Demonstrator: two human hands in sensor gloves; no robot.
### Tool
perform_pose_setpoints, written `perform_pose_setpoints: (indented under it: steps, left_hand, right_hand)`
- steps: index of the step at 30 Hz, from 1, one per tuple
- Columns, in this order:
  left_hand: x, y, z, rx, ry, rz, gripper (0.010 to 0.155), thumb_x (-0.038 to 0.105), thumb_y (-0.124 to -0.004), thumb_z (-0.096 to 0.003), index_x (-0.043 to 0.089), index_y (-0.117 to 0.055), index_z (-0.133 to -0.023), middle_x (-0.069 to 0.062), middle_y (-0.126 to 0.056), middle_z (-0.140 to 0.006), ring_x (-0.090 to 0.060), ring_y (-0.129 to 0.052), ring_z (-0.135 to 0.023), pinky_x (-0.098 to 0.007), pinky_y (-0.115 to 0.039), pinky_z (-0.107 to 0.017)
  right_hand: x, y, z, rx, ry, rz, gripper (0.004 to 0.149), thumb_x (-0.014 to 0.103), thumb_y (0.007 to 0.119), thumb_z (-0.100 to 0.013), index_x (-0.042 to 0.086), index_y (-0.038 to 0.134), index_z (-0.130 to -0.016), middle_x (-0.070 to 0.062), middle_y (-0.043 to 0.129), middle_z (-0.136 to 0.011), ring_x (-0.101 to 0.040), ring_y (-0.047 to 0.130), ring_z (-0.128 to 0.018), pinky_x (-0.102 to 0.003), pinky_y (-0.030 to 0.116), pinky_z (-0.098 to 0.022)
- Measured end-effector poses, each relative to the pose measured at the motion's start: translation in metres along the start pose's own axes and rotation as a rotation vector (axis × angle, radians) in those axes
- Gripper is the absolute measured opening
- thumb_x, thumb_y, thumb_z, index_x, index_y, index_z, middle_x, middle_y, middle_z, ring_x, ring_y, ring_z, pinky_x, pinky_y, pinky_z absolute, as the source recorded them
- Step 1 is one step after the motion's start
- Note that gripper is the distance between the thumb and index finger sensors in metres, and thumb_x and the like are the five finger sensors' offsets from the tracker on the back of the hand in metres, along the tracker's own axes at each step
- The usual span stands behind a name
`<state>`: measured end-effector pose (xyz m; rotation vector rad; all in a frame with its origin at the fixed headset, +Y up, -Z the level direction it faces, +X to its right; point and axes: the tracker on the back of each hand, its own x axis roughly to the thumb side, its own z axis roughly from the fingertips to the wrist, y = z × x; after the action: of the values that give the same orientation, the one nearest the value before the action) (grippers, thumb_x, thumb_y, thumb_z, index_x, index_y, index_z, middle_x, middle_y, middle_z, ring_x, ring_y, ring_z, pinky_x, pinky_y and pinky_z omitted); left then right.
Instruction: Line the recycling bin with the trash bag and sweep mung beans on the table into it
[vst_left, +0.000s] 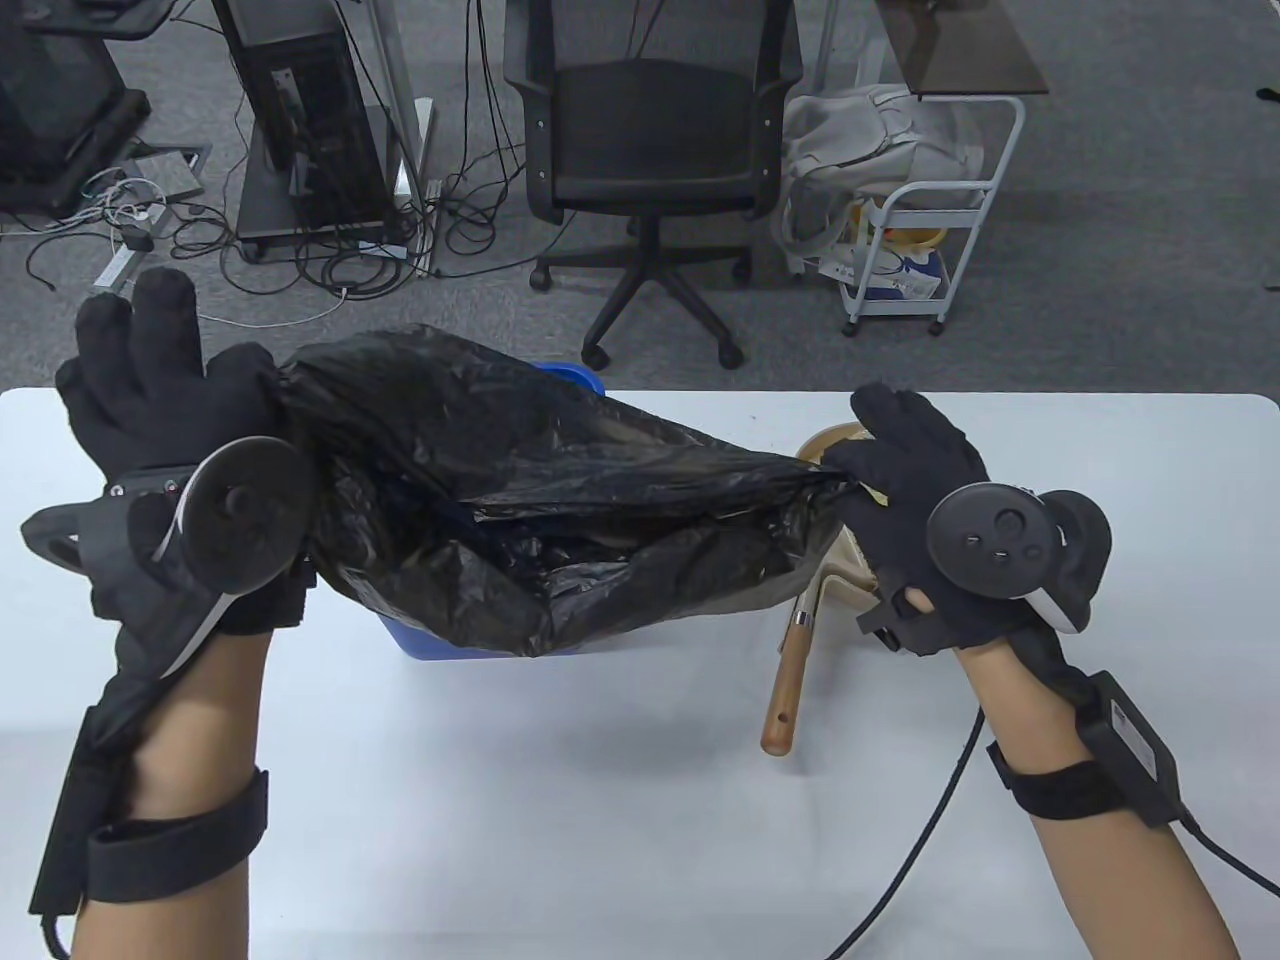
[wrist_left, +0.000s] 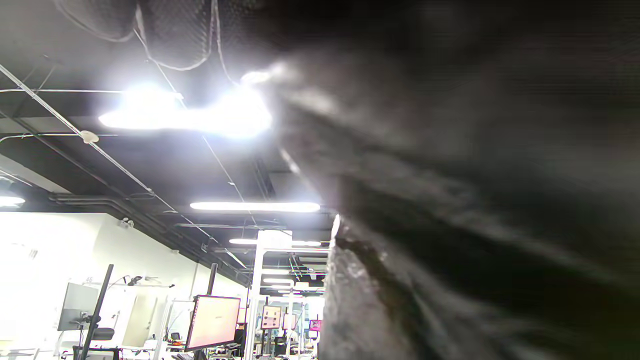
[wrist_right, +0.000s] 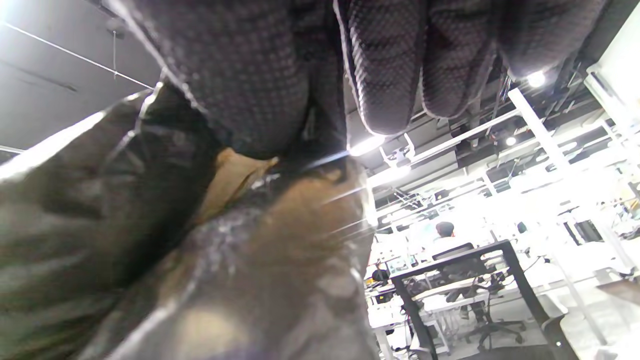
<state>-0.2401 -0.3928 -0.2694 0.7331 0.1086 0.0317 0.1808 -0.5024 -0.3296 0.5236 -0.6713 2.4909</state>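
The bag (vst_left: 520, 500) hides most of the bin (vst_left: 440, 640). At three o'clock, the right hand (vst_left: 920, 490) covers the dustpan (vst_left: 835, 440). Left wrist view: bag blurred.

table view: camera high above white table (vst_left: 640, 800), facing down and forward, floor beyond far edge visible. left wrist view: tilted up toward ceiling, pressed close against black trash bag (wrist_left: 475, 200), blurred. right wrist view: also tilted up, close under gloved fingers (wrist_right: 385, 65), bag below them. all three views share trash bag.
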Motion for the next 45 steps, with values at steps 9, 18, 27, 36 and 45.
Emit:
perform_pose_setpoints:
  steps: [9,18,27,36,45]
  left_hand:
    - [0.005,-0.023,-0.038,-0.088,-0.017,-0.051,0.042,0.025,-0.093,-0.0484,0.003,-0.095,-0.084,-0.027,-0.065,-0.116,-0.065,-0.059,-0.104,-0.078,-0.052,-0.072]
    - [-0.028,-0.056,-0.069,-0.182,0.116,-0.259,0.042,0.023,-0.093,-0.0487,0.003,-0.095,-0.085,-0.028,-0.065,-0.116,-0.066,-0.058,-0.104,-0.079,-0.052,-0.072]
    - [-0.061,-0.078,-0.073,-0.238,0.272,-0.346,0.042,0.021,-0.093,-0.0488,0.002,-0.094,-0.086,-0.031,-0.065,-0.115,-0.068,-0.058,-0.102,-0.08,-0.051,-0.07]
    - [-0.063,-0.057,-0.066,-0.323,0.261,0.039,0.079,0.029,-0.095,-0.0486,0.0,-0.061,-0.114,-0.037,-0.039,-0.121,-0.073,-0.043,-0.103,-0.083,-0.043,-0.07]
    - [0.008,-0.043,-0.003,-0.587,-0.261,0.144,0.081,0.054,-0.092,-0.0439,0.009,-0.075,-0.11,-0.03,-0.043,-0.126,-0.069,-0.039,-0.11,-0.085,-0.037,-0.073]
  right_hand:
    - [0.015,0.017,-0.019,-0.002,0.004,-0.164,0.039,0.028,0.089,-0.045,0.005,0.1,-0.074,-0.033,0.081,-0.098,-0.06,0.076,-0.089,-0.072,0.062,-0.06]
    - [0.012,0.021,-0.032,-0.052,0.085,-0.313,0.039,0.028,0.089,-0.045,0.006,0.1,-0.075,-0.034,0.082,-0.097,-0.06,0.078,-0.087,-0.072,0.063,-0.059]
    - [0.001,0.037,-0.044,-0.065,0.163,-0.377,0.039,0.031,0.089,-0.045,0.011,0.101,-0.077,-0.033,0.084,-0.096,-0.06,0.078,-0.086,-0.072,0.063,-0.058]
    - [-0.006,0.08,-0.047,0.048,0.265,-0.451,0.04,0.031,0.088,-0.047,0.007,0.101,-0.076,-0.035,0.082,-0.095,-0.061,0.078,-0.085,-0.073,0.063,-0.057]
    - [-0.002,0.09,-0.051,0.074,0.294,-0.439,0.04,0.031,0.087,-0.047,0.006,0.1,-0.076,-0.036,0.082,-0.095,-0.061,0.078,-0.085,-0.072,0.063,-0.056]
